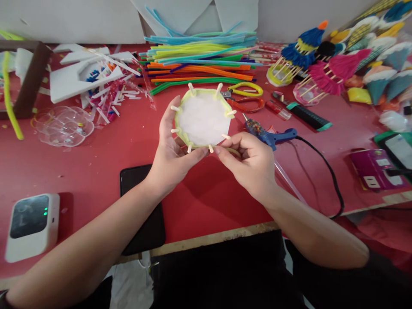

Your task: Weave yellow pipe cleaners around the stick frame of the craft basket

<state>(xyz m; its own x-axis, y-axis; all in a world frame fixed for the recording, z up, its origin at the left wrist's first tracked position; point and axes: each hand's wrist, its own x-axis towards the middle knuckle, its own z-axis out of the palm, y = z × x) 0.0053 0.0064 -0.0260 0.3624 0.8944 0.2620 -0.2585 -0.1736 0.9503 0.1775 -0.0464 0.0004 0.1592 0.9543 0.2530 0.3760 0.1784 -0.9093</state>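
A round white disc [204, 118] has several short wooden sticks standing around its rim. A pale yellow-green pipe cleaner [184, 136] runs along the rim, winding past the sticks. My left hand [170, 148] grips the disc from the left, with the thumb along its near edge. At the lower right, my right hand [252, 161] is closed in a pinch on the loose end of the pipe cleaner, beside one of the sticks. The fingertips partly hide that end.
Coloured pipe cleaners [202, 56] lie in a pile behind. To the right are a blue glue gun [270, 135], pliers [246, 103] and a cutter knife [309, 116]. A black phone [144, 223] lies under my left forearm. Small stick huts [334, 77] stand at the back right.
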